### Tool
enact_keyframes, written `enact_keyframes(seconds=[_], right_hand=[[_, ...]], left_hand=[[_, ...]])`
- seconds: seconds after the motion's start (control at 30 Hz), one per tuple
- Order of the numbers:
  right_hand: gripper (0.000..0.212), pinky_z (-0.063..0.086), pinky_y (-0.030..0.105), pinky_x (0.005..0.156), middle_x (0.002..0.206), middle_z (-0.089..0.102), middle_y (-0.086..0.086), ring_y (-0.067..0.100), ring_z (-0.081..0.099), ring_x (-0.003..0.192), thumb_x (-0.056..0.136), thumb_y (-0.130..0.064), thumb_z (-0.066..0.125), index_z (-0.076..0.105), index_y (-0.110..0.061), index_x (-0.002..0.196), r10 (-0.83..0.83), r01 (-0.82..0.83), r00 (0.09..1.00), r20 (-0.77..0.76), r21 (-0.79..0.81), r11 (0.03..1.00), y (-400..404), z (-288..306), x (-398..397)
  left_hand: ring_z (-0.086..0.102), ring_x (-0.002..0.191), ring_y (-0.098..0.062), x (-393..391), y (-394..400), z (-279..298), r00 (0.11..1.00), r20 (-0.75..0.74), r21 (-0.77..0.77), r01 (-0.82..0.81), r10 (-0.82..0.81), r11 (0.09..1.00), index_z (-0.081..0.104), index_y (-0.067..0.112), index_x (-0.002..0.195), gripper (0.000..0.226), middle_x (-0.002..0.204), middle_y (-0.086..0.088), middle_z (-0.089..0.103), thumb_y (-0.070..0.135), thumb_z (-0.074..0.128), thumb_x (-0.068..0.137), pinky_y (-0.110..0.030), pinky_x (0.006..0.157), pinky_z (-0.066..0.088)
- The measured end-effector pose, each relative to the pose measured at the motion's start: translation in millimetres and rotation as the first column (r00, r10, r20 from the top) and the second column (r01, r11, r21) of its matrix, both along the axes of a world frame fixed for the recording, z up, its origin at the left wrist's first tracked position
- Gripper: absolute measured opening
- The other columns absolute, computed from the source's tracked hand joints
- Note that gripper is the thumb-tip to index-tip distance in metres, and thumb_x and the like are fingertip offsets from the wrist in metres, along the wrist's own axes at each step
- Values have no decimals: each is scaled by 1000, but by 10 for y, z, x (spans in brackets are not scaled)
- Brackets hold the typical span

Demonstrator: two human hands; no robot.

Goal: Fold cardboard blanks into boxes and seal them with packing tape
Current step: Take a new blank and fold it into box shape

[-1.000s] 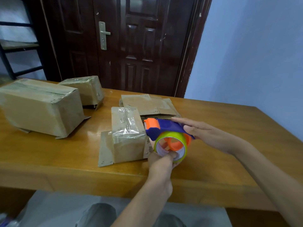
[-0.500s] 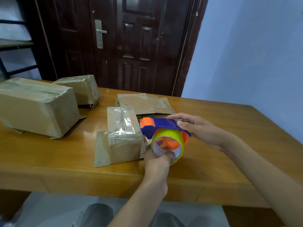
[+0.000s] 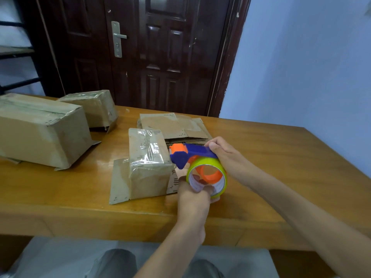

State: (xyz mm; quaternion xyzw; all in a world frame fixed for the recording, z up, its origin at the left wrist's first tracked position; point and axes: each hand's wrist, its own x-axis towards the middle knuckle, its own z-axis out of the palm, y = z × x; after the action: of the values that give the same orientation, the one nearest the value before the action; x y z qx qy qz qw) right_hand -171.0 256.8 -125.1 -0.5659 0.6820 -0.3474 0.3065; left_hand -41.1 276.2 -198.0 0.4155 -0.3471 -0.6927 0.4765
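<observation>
Tape dispenser (image 3: pixel 192 155) held above wooden table (image 3: pixel 281 157), just right of small taped box (image 3: pixel 149 163). Right hand (image 3: pixel 226 157) fingers curled round its blue handle from the right. Left hand (image 3: pixel 193 197) below, fingers pinching lower rim of yellow-green tape roll (image 3: pixel 208 177). Flat cardboard blanks (image 3: pixel 172 127) lie behind.

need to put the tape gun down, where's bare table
Bare table lies right of the flat blanks, out to the far right edge. Also bare along the front edge, below the big box. It is crowded around the small taped box.
</observation>
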Motion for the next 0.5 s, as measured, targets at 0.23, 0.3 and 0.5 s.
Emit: enact_keyframes(seconds=[0.23,0.3,0.5], right_hand=[[48,60,23,82,135,61,-17,1,62,120,95,-48,65,56,-37,141,294,-288,954,-59,91,953,89,216,-333],[42,62,26,78,130,66,-16,0,65,116,97,-41,67,62,-36,138,277,-276,960,-47,39,960,85,234,-388],[60,56,18,76,118,74,-10,5,67,95,108,-62,26,57,-28,146,210,-382,680,-703,-95,919,68,204,-431]], left_hand=[[72,98,-19,73,-16,51,997,-46,35,58,-57,998,59,23,125,46,118,-4,72,-2,75,91,-25,67,62],[74,89,-17,68,-15,84,996,-64,40,59,-57,997,60,25,119,41,112,-3,72,1,77,90,-23,63,60],[77,90,-23,6,21,105,998,-42,23,37,-36,999,60,23,126,46,117,-5,72,3,78,89,-23,57,58]])
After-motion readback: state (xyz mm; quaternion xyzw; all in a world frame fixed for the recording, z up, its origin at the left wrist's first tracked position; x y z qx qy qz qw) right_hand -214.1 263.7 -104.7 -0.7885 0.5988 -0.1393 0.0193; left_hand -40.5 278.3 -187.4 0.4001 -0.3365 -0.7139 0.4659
